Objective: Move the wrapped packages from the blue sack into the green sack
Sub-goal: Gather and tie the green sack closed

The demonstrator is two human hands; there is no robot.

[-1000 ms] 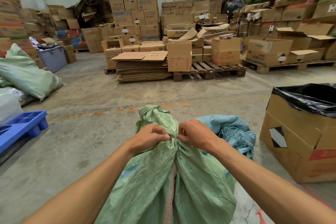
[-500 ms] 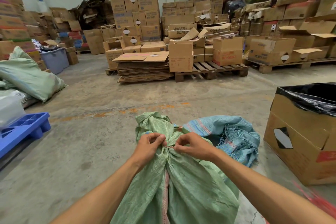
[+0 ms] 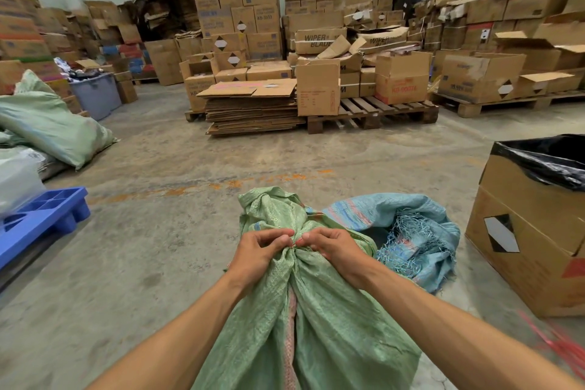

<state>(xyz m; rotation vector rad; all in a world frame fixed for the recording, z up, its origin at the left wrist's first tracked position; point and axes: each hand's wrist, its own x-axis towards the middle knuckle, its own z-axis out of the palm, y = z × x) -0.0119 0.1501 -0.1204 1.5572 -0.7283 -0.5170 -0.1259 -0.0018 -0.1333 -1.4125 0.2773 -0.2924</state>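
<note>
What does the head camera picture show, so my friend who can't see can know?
Two hands, the left hand and right hand, pinch the bunched neck of a full green sack on a warehouse floor. A crumpled blue sack lies just behind it, with stacked cardboard boxes beyond.

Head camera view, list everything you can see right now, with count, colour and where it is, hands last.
green sack: one, green, centre foreground, neck bunched shut
blue sack: one, light blue, crumpled on the floor right of the green sack
lined box: one, brown cardboard with black liner, right edge
blue pallet: one, blue plastic, left edge
filled sacks: at least one, pale green, lying at left
grey tub: one, grey, left background
flattened cardboard: one stack, brown, centre
wooden pallet: one, brown, centre
stacked cartons: many, brown, along the back
left hand: pinches the green sack's neck
right hand: pinches the same neck
</note>
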